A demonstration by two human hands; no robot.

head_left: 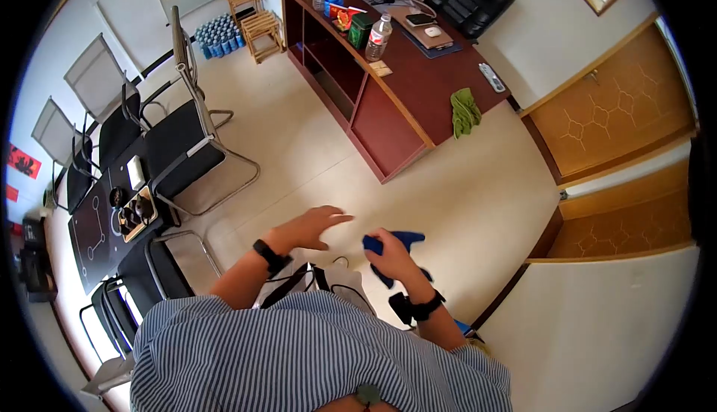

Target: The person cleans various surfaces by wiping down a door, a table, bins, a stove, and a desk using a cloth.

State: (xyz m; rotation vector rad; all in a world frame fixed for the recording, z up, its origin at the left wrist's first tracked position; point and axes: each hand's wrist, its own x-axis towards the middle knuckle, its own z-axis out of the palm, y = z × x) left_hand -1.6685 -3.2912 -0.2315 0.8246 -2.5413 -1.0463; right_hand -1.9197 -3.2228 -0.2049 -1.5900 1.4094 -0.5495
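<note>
My right hand (396,257) is closed around a dark blue cloth (407,238); parts of the cloth stick out beyond my fingers and below the hand. To its left, my left hand (312,228) holds nothing, its fingers stretched out and apart, pointing toward the cloth. A small gap separates the two hands. Each wrist wears a black band. Below my hands, close to my body, a white item with black straps or cords (317,281) is partly hidden by my striped shirt.
Ahead stands a reddish-brown desk (426,76) with a green cloth (464,112) over its corner, a water bottle (379,37) and a remote (491,77). Black chairs (179,143) and a low tea table (93,240) are at left. Wooden doors (612,113) are at right.
</note>
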